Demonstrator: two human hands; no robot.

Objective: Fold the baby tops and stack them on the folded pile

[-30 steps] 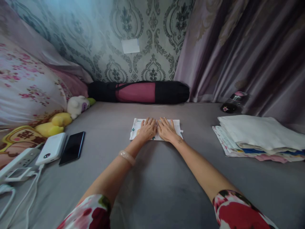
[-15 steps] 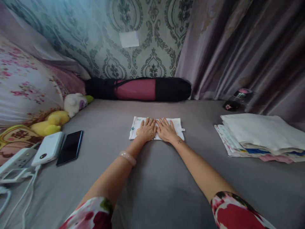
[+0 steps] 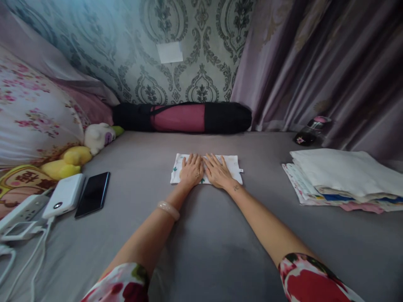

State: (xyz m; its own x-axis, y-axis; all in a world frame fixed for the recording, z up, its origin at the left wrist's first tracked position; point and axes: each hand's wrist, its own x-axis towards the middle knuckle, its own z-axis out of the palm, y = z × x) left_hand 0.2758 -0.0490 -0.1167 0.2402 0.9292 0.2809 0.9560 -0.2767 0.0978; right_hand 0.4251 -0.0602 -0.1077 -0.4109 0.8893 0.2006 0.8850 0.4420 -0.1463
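Note:
A folded white cloth [image 3: 233,167] with small printed figures and a little tag on its right edge lies flat on the grey bed sheet [image 3: 208,235]. My left hand [image 3: 191,170] rests palm down on its left half, fingers stretched out. Beside it, my right hand [image 3: 217,170] lies flat on the middle and right part, fingers slightly spread. The hands are close together and cover much of the cloth's print. Neither hand grips anything.
To the right is a stack of folded cloths [image 3: 346,174], with a dark bottle [image 3: 310,133] behind it. A black and pink roll bag [image 3: 179,118] lies along the wall. On the left are a phone [image 3: 92,195], a white power bank [image 3: 64,196], a power strip [image 3: 23,212] and plush toys [image 3: 100,138].
My left hand has slid slightly left and my right hand has shifted a little on the cloth, widening the gap between them. The cloth stays in place.

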